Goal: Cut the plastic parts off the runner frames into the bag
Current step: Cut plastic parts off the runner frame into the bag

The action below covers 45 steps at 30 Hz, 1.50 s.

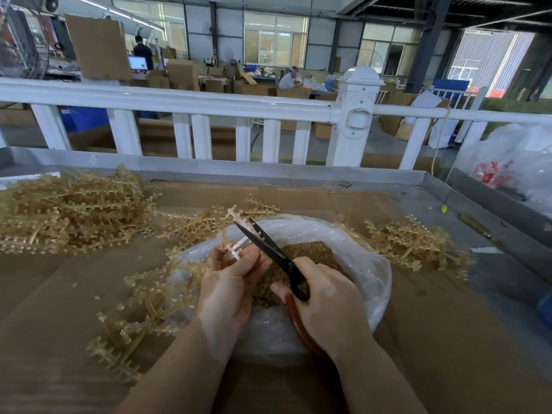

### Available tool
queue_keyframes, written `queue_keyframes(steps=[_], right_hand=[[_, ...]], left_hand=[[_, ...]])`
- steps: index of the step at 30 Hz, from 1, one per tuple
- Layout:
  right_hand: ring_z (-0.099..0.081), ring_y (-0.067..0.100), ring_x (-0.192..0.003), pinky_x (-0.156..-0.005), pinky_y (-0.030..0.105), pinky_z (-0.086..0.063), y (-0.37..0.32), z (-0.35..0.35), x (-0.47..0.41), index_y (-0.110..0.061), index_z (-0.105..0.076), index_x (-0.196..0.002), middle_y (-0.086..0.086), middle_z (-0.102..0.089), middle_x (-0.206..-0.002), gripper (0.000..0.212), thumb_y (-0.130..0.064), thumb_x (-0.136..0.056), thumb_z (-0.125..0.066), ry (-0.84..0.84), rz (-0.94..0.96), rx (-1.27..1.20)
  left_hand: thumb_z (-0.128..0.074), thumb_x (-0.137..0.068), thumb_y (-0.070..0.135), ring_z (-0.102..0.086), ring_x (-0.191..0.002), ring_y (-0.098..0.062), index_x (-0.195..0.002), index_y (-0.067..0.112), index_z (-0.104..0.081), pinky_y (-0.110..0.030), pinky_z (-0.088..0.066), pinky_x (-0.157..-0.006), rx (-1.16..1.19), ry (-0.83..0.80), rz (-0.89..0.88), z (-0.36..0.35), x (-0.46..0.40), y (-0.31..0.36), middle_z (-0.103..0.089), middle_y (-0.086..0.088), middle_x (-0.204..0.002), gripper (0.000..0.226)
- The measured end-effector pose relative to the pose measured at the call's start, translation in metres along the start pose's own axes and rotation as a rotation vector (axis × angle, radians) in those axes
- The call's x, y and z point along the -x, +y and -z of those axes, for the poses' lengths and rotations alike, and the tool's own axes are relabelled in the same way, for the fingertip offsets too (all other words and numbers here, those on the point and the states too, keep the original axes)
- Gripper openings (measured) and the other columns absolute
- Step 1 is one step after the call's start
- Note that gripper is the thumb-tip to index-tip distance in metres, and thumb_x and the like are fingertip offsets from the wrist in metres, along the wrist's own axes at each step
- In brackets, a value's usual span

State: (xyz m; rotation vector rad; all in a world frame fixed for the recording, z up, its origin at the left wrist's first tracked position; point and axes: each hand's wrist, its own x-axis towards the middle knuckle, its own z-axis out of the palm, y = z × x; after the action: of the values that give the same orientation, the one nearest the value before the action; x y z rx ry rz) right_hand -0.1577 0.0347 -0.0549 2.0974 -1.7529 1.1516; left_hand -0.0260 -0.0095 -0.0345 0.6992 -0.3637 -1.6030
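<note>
Nearest to me, my right hand [325, 294] is curled round the reddish-brown handles of the scissors [268, 252], thumb through one loop and the other fingers wrapped over the lower one. I hold them tilted up and away so the black blades reach across the mouth of the bag [370, 264]. The blades stand a little apart, with the runner frame [237, 231] between them near the tips.

My left hand [230, 282] pinches that pale frame by its lower end, fingers bent round the thin stem, and props it upright. I keep it directly above the bag opening, I judge, so whatever the blades nip off will drop straight in without my touching it again. Several more tan frames [140, 309] trail out from under my left wrist onto the cardboard [44, 294] covering the table, within easy reach.

The clear bag sits open in front of me, its rim rolled back, and it already holds a heap of small tan cut parts [301, 255]. That suggests the job is well along but far from finished.

Further out, a big pile of uncut frames [65, 210] lies at the left, with a smaller pile [412, 243] beside the bag on the right. Beyond the table's metal edge stands a white railing [191, 103], and past it the workshop floor with cardboard boxes.
</note>
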Motion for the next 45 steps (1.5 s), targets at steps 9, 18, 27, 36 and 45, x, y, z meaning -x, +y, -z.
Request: queue_keyframes(steps=[9,18,27,36,45], right_hand=[[-0.055,0.007,-0.062,-0.058,0.015,-0.041,-0.001,-0.001,-0.001,-0.022,-0.062,-0.092,-0.01,-0.059,-0.068,0.028,-0.048,-0.083,-0.064,0.007,-0.01,-0.002],[-0.056,0.008,-0.059,-0.055,0.017,-0.042,-0.002,0.002,-0.001,-0.021,-0.062,-0.093,-0.008,-0.062,-0.068,0.031,-0.051,-0.085,-0.06,-0.037,-0.012,0.013],[-0.058,0.005,-0.057,-0.055,0.002,-0.026,-0.002,0.002,-0.002,-0.023,-0.064,-0.093,-0.01,-0.063,-0.066,0.028,-0.047,-0.08,-0.07,-0.031,-0.011,0.074],[-0.057,0.006,-0.06,-0.054,0.018,-0.046,-0.001,0.001,-0.001,-0.025,-0.062,-0.093,-0.01,-0.062,-0.067,0.029,-0.052,-0.083,-0.061,-0.024,0.003,0.06],[-0.058,0.006,-0.067,-0.06,0.015,-0.044,-0.001,0.001,0.0,-0.026,-0.062,-0.097,-0.011,-0.064,-0.073,0.032,-0.054,-0.084,-0.056,-0.035,-0.022,0.043]], left_hand=[[-0.058,-0.082,-0.013,-0.068,-0.055,-0.014,-0.139,0.009,-0.038,-0.022,-0.058,-0.058,-0.048,0.012,-0.031,-0.001,0.003,0.0,-0.069,-0.006,-0.062,0.065],[-0.057,-0.082,-0.013,-0.068,-0.057,-0.014,-0.117,0.012,-0.046,-0.023,-0.058,-0.057,-0.038,-0.007,-0.013,0.001,-0.001,0.0,-0.069,-0.007,-0.066,0.044],[-0.064,-0.076,0.017,-0.06,-0.085,-0.021,-0.107,0.011,-0.06,-0.037,-0.047,-0.087,-0.076,-0.107,0.038,0.007,-0.008,0.003,-0.064,-0.006,-0.089,0.032],[-0.067,-0.064,0.006,-0.068,-0.073,-0.014,-0.091,0.013,-0.061,-0.033,-0.053,-0.082,-0.091,-0.059,0.017,0.006,-0.008,0.0,-0.069,-0.005,-0.084,0.029],[-0.061,-0.079,-0.007,-0.059,-0.114,-0.038,-0.129,0.0,-0.052,-0.05,-0.044,-0.103,-0.144,-0.007,-0.01,0.003,-0.004,-0.003,-0.062,-0.024,-0.121,0.051]])
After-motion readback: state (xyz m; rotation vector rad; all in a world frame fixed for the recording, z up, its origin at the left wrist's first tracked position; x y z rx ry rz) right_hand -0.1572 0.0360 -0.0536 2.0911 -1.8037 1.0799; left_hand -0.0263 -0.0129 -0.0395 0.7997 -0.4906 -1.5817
